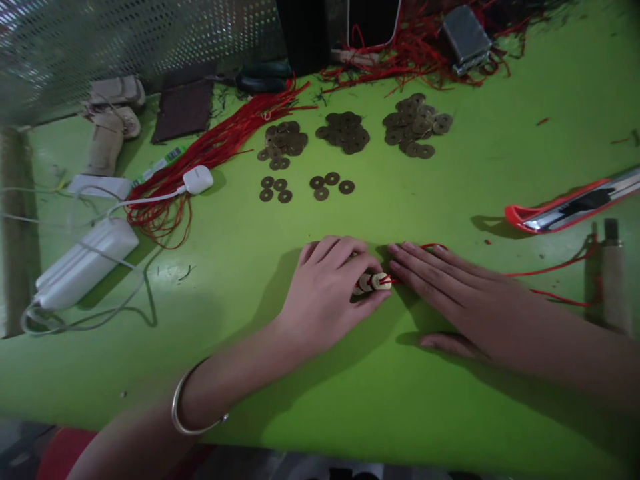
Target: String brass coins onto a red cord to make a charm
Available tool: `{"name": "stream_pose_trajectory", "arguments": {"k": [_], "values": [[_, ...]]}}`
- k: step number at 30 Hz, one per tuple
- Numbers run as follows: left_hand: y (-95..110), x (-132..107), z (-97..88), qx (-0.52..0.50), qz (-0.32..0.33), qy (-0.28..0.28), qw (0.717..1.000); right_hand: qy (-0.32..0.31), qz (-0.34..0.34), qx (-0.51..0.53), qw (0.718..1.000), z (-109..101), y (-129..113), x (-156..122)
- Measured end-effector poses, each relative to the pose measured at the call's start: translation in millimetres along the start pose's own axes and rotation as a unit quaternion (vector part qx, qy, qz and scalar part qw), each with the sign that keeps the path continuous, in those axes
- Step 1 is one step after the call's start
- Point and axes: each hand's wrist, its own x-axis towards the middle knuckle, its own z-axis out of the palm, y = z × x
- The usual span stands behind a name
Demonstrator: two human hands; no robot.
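Note:
Near the middle of the green table, my left hand (333, 293) is curled round a short stack of brass-coloured coins (381, 281) threaded on red cord. The coins' end face shows between thumb and forefinger; the rest is partly hidden by the fingers. Just to the right, my right hand (470, 300) lies flat, palm down, fingers stretched out over the red cord (550, 271) that leads from the coins. Two cord ends come out beyond the right hand toward the right side. Beyond the left hand lie small groups of loose coins with holes (347, 187).
Coin piles (345, 132) lie farther back. A bundle of red cords (220, 143), a white charger (87, 263) with cable and a white plug (198, 179) are at left. At right lie a red utility knife (575, 207) and a wooden-handled tool (616, 287). A perforated panel (150, 40) borders the back.

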Motion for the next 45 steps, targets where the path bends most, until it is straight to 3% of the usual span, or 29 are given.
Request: {"name": "stream_pose_trajectory", "arguments": {"k": [11,17,25,30,39,45], "values": [[-3.0,-2.8,4.8,0.003,0.017,0.019,1.000,0.007,-0.008,-0.009,1.000,-3.6,0.6,2.3],[-3.1,-3.2,8.1,-0.005,0.024,0.043,0.999,0.072,0.049,-0.045,0.995,-21.7,16.9,-0.4],[-3.0,-3.1,7.2,0.007,0.034,0.058,0.998,0.064,0.051,-0.054,0.995,-22.4,32.1,-6.7],[-3.9,-4.1,5.8,0.001,0.024,0.053,0.998,0.048,0.044,-0.116,0.991,-28.8,26.8,-9.2],[-2.7,-3.6,7.5,-0.004,0.033,0.058,0.998,0.038,-0.020,-0.115,0.992,-32.6,19.2,-20.6],[-11.4,-7.7,-6.4,0.031,0.056,0.079,0.995,0.097,0.002,-0.068,0.993,-32.0,11.6,-17.0]]}}
